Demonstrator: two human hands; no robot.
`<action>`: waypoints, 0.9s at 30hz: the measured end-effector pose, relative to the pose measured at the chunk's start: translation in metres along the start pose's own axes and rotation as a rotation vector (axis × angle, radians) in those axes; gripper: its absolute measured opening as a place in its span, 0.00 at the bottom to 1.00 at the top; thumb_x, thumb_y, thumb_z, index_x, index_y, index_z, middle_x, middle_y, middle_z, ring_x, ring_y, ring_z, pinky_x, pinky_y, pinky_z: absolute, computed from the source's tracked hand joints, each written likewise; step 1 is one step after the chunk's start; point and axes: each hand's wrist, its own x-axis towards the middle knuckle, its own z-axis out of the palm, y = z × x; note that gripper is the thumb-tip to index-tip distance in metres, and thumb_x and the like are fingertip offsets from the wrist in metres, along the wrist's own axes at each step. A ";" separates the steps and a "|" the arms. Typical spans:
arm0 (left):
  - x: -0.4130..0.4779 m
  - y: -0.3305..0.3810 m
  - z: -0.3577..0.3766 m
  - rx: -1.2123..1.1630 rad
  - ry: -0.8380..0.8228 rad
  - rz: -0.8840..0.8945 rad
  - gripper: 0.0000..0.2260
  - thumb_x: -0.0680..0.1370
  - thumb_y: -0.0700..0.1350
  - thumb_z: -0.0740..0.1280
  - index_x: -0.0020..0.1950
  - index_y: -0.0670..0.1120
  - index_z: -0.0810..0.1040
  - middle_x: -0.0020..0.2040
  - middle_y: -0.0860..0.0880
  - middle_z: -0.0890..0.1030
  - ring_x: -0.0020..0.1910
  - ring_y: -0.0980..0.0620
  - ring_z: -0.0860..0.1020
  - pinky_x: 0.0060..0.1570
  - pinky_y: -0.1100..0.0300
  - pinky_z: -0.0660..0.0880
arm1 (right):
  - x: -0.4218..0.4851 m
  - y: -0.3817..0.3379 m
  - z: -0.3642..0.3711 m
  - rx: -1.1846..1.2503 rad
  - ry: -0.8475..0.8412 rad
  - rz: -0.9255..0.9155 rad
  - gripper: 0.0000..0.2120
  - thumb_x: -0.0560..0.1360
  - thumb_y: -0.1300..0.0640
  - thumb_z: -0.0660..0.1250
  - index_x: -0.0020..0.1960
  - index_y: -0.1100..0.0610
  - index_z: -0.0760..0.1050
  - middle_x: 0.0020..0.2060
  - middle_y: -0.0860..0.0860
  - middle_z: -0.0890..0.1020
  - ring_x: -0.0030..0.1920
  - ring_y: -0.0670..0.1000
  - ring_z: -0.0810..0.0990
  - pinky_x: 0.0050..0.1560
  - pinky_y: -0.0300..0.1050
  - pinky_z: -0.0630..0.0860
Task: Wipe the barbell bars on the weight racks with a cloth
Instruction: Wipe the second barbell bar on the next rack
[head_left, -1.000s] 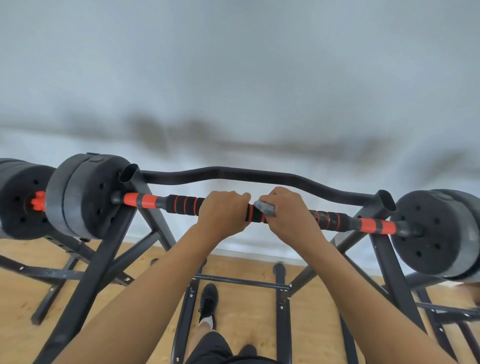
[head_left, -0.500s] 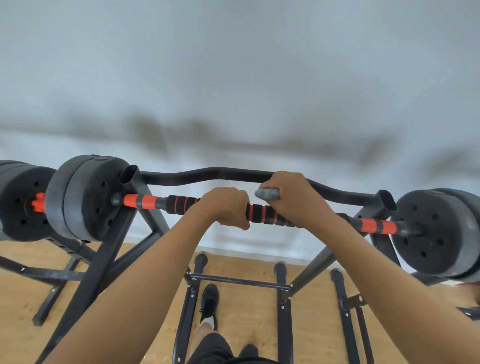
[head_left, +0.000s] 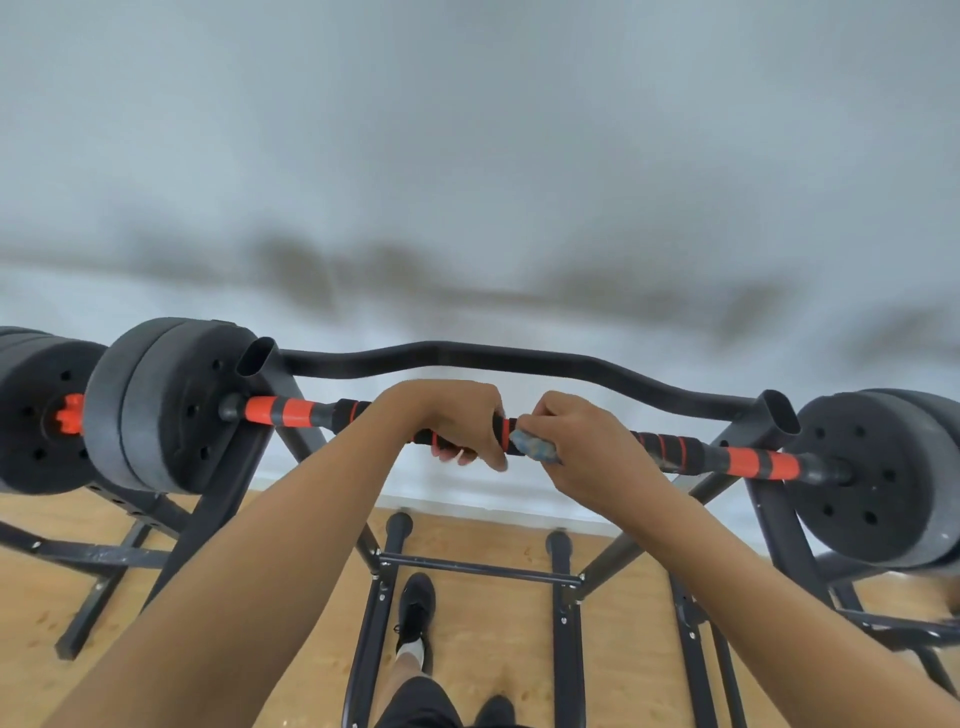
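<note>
Head view: left hand grip closed round the barbell bar mid-span on the weight rack, right hand pinching blue cloth onto the foam beside it, so keep left steadying & drag cloth w/ firm wrap-round pressure toward right plate.

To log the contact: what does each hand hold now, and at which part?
Left hand grips the barbell bar at its middle foam section. Right hand presses a bunched cloth onto the bar beside it.
</note>
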 end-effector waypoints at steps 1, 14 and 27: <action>-0.003 -0.004 0.005 0.123 0.159 0.069 0.12 0.74 0.58 0.75 0.46 0.50 0.82 0.34 0.53 0.83 0.31 0.53 0.79 0.38 0.61 0.79 | 0.001 0.000 -0.004 0.016 0.008 -0.006 0.08 0.80 0.57 0.67 0.56 0.53 0.82 0.47 0.48 0.78 0.44 0.49 0.74 0.40 0.37 0.70; -0.009 -0.008 0.040 0.548 0.584 -0.060 0.08 0.80 0.55 0.66 0.46 0.52 0.77 0.34 0.54 0.77 0.31 0.53 0.76 0.33 0.60 0.70 | 0.020 -0.011 0.004 -0.001 0.034 0.076 0.03 0.79 0.59 0.65 0.47 0.54 0.77 0.45 0.50 0.75 0.42 0.51 0.76 0.43 0.43 0.75; -0.003 -0.007 0.012 0.230 0.207 -0.056 0.07 0.71 0.51 0.73 0.41 0.51 0.78 0.30 0.51 0.79 0.27 0.52 0.80 0.35 0.58 0.79 | 0.005 0.020 -0.020 0.012 0.100 0.041 0.10 0.80 0.58 0.66 0.40 0.53 0.78 0.37 0.46 0.75 0.39 0.47 0.75 0.39 0.40 0.73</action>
